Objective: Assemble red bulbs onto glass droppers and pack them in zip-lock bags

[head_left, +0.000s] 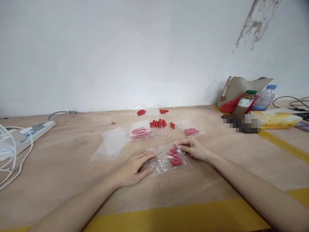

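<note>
A clear plastic bag (162, 164) lies on the table in front of me, with several red rubber bulbs (175, 158) gathered at its right end. My right hand (193, 149) pinches the bag's upper right edge between thumb and fingers. At the bag's left end rests my left hand (135, 169), its thumb and fingers apart and the fingertips at the plastic. Just beyond the bag lies a row of thin clear droppers (159, 127) with red bulbs, and a pair of droppers (172, 125) beside it.
Filled zip bags (140, 132) are stacked left of the droppers; another filled bag (191, 129) lies right. Flat zip bags (113, 143) overlap at left. Loose red bulbs (141, 112) sit near the wall. A power strip (26, 141) is far left; bottles (245, 102) and a tissue pack (277, 120) stand right.
</note>
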### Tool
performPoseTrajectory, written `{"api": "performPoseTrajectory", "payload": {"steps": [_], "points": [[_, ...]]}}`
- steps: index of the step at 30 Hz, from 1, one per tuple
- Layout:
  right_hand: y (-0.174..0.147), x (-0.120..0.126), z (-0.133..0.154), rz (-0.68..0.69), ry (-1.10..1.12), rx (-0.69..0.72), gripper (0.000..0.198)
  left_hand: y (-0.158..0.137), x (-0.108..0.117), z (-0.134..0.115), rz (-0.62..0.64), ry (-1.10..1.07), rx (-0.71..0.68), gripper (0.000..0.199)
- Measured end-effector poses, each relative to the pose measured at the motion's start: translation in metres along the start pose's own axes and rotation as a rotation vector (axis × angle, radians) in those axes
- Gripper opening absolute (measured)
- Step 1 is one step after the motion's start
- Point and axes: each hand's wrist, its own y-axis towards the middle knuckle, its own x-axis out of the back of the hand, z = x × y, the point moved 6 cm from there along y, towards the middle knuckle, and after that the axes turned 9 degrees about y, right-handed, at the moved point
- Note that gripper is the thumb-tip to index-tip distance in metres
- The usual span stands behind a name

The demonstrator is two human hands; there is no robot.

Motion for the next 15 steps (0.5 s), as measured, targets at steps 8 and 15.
{"api": "performPoseTrajectory", "payload": {"steps": [8,15], "points": [[0.002,-0.005,-0.005,-0.22,-0.046,0.093,0.024,0.0,-0.001,-0.001,-0.008,-0.012,-0.023,0.042],[-0.004,0.007,-0.006,-0.242,0.162,-0.067,0.032,0.0,-0.002,0.001,0.024,0.006,-0.024,0.04]]}}
